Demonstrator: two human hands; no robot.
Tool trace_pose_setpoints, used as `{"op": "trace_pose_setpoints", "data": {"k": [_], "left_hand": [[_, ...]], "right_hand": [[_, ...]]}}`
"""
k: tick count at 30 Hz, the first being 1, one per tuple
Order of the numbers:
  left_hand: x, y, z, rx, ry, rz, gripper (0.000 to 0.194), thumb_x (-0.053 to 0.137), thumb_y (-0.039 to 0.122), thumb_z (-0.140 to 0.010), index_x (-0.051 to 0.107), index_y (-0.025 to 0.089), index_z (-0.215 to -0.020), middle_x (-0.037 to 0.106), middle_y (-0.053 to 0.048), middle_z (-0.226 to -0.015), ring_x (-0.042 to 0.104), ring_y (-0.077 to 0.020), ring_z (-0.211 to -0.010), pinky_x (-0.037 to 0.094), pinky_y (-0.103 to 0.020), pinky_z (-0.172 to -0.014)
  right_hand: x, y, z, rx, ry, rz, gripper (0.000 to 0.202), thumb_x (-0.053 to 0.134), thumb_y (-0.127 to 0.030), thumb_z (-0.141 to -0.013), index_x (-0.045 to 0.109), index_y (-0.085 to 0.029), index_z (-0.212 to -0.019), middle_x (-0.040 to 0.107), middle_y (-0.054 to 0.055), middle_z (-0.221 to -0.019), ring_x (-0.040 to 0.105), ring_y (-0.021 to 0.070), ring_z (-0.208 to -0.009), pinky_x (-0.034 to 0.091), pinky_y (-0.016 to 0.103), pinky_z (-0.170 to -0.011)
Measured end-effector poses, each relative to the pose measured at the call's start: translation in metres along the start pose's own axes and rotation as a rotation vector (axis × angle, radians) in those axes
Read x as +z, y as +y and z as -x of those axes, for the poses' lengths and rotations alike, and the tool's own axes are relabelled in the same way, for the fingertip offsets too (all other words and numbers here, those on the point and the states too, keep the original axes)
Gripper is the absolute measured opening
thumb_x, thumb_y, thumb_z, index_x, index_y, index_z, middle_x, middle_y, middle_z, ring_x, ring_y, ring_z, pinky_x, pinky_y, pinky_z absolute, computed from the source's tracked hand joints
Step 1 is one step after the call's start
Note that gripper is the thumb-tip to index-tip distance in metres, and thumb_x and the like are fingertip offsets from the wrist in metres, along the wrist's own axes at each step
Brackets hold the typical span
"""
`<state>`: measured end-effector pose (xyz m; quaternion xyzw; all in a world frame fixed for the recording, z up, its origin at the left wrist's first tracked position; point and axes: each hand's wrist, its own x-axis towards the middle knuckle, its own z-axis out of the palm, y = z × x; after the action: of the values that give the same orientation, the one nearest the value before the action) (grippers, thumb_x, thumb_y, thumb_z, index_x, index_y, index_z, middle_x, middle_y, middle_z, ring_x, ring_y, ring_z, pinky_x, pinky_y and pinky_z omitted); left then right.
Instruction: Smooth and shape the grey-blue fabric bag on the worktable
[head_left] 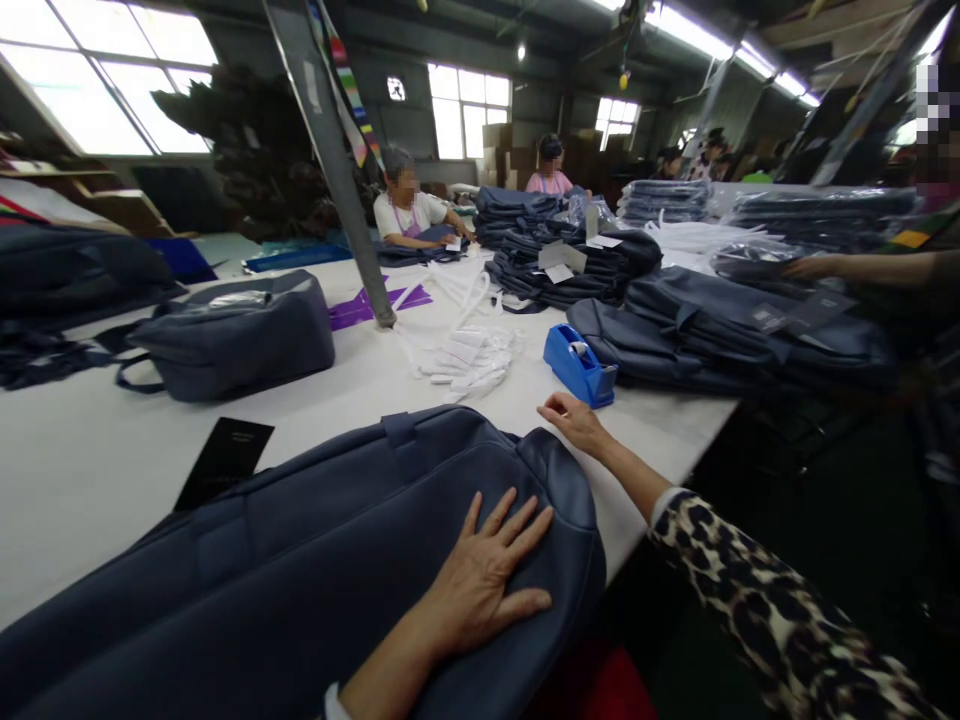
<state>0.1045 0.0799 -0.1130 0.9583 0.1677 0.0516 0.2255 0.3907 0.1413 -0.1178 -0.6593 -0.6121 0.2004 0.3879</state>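
A dark blue bag (pixel 315 540) lies across the table in front of me, with a black hang tag (pixel 225 462) sticking out behind its far edge. My left hand (pixel 484 575) rests flat on the bag near its right end, fingers spread. Just beyond that end, my right hand (pixel 576 424) is closed in a pinch, its fingertips pointing left. Anything between those fingertips is too small to make out. Close behind the right hand stands a blue tape dispenser (pixel 579 364), apart from it.
White straps or strips (pixel 472 360) lie mid-table. A second blue bag (pixel 240 335) stands at left by a slanted metal post (pixel 337 170). Stacked dark bags (pixel 720 330) fill the right side. Co-workers are across the table, and another person's arm (pixel 862 268) reaches in from the right.
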Motion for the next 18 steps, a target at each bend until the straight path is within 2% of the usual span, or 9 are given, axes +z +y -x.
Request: {"op": "trace_pose_setpoints", "data": {"k": [2, 4, 6, 8, 10, 13, 16, 18], "left_hand": [[0.003, -0.001, 0.001, -0.008, 0.034, 0.002, 0.085, 0.041, 0.067, -0.092, -0.003, 0.032, -0.156, 0.018, -0.004, -0.162, 0.012, -0.0315, -0.150, 0.005, -0.067, -0.118], [0.005, -0.002, 0.001, -0.018, 0.068, -0.001, 0.089, 0.043, 0.066, -0.092, -0.007, 0.027, -0.156, 0.016, -0.006, -0.163, 0.013, -0.0288, -0.150, 0.005, -0.062, -0.120], [0.006, -0.003, 0.002, -0.021, 0.089, -0.013, 0.090, 0.042, 0.065, -0.093, -0.007, 0.025, -0.156, 0.014, -0.007, -0.163, 0.013, -0.0274, -0.150, 0.006, -0.060, -0.121], [0.006, -0.003, 0.002, -0.012, 0.099, -0.030, 0.087, 0.042, 0.064, -0.094, -0.005, 0.025, -0.156, 0.017, -0.007, -0.162, 0.013, -0.0275, -0.150, 0.006, -0.060, -0.121], [0.004, -0.003, 0.002, 0.004, 0.108, -0.039, 0.083, 0.040, 0.062, -0.095, -0.002, 0.026, -0.157, 0.022, -0.006, -0.161, 0.012, -0.0286, -0.150, 0.006, -0.061, -0.120], [0.002, 0.006, 0.002, 0.017, 0.148, 0.002, 0.082, 0.041, 0.064, -0.094, 0.003, 0.027, -0.157, 0.025, -0.007, -0.160, 0.012, -0.0313, -0.150, 0.005, -0.063, -0.119], [0.002, 0.024, 0.000, 0.006, 0.202, 0.089, 0.107, 0.057, 0.071, -0.081, 0.000, 0.023, -0.157, 0.019, -0.014, -0.161, 0.012, -0.0367, -0.149, 0.007, -0.066, -0.118], [0.003, 0.036, 0.000, -0.029, 0.196, 0.131, 0.115, 0.069, 0.062, -0.077, -0.004, 0.021, -0.157, 0.014, -0.017, -0.162, 0.011, -0.0379, -0.149, 0.007, -0.067, -0.117]], "right_hand": [[-0.025, 0.003, 0.032, 0.060, -0.014, -0.086, 0.035, 0.053, -0.054, -0.086, 0.059, -0.019, -0.090, 0.062, 0.003, -0.082, 0.054, 0.0164, -0.076, 0.043, 0.030, -0.069], [-0.042, 0.003, 0.075, 0.109, -0.105, -0.180, 0.042, 0.059, -0.054, -0.084, 0.060, -0.018, -0.107, 0.066, 0.006, -0.092, 0.059, 0.0170, -0.078, 0.048, 0.031, -0.069], [-0.045, 0.001, 0.113, 0.136, -0.217, -0.271, 0.057, 0.069, -0.052, -0.078, 0.056, -0.019, -0.123, 0.066, 0.009, -0.104, 0.062, 0.0184, -0.085, 0.050, 0.032, -0.072], [-0.039, -0.003, 0.136, 0.154, -0.286, -0.338, 0.070, 0.076, -0.048, -0.073, 0.051, -0.022, -0.133, 0.064, 0.009, -0.114, 0.061, 0.0194, -0.094, 0.051, 0.032, -0.076], [-0.029, -0.006, 0.140, 0.173, -0.293, -0.375, 0.077, 0.079, -0.045, -0.071, 0.047, -0.025, -0.138, 0.061, 0.008, -0.116, 0.059, 0.0187, -0.096, 0.049, 0.031, -0.078], [-0.024, -0.010, 0.129, 0.186, -0.290, -0.410, 0.082, 0.081, -0.043, -0.069, 0.045, -0.024, -0.140, 0.061, 0.005, -0.110, 0.058, 0.0170, -0.089, 0.048, 0.032, -0.078], [-0.030, -0.013, 0.123, 0.174, -0.349, -0.462, 0.078, 0.081, -0.042, -0.070, 0.048, -0.024, -0.139, 0.063, 0.005, -0.111, 0.059, 0.0176, -0.093, 0.048, 0.033, -0.082], [-0.035, -0.015, 0.126, 0.188, -0.355, -0.524, 0.076, 0.080, -0.041, -0.071, 0.049, -0.024, -0.138, 0.063, 0.006, -0.114, 0.060, 0.0190, -0.098, 0.048, 0.034, -0.085]]}}
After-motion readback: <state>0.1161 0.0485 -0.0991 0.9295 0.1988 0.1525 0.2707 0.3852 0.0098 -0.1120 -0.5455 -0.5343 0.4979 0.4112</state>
